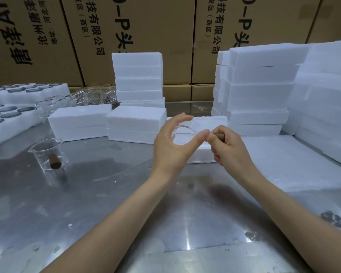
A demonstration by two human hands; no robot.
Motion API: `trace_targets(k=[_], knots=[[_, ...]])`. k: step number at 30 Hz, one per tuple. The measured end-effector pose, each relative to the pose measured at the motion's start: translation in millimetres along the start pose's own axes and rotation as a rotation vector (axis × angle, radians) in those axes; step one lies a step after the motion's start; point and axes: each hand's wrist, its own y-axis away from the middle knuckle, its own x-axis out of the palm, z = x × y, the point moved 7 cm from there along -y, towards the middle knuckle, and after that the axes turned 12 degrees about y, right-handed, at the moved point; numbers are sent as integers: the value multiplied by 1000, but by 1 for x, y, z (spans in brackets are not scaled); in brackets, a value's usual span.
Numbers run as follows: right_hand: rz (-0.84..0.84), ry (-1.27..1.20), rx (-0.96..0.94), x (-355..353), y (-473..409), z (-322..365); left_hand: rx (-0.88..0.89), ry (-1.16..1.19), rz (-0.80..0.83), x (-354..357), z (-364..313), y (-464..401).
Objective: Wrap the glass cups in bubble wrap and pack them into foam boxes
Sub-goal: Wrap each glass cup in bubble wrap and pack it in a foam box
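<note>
Glass cup (182, 133) held above the tabletop (110, 194), just in front of a foam box (209, 123). Judged light, rigid, slippery and fragile; best gripped round the wall, not the rim. Left hand (171, 144) cradles it, fingers curved wide around the body. Right hand (227, 146) fingers closed on the brown handle (219, 135). No bubble wrap visible.

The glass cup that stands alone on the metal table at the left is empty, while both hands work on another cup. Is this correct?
Not quite. The head view shows a brown wooden handle lying inside that glass cup; it is not empty. The rest holds: the left hand and right hand work on another cup.
</note>
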Motion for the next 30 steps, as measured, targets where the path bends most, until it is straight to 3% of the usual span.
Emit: trace_targets(k=[8, 15, 20, 25, 30], knots=[[4, -38, 77, -3, 0, -3, -117, 160, -14, -4, 5, -6], [41, -228, 230, -10, -1, -12, -322, 340, 223, 0, 12, -11], [91, -323, 318, -11, -3, -21, -323, 455, 422, 0, 11, -11], [169, -427, 408, -4, 1, -27, -287, 322, 466, 4, 12, -9], [174, -417, 394, -1, 1, -27, -132, 75, 354, 1, 7, -10]])
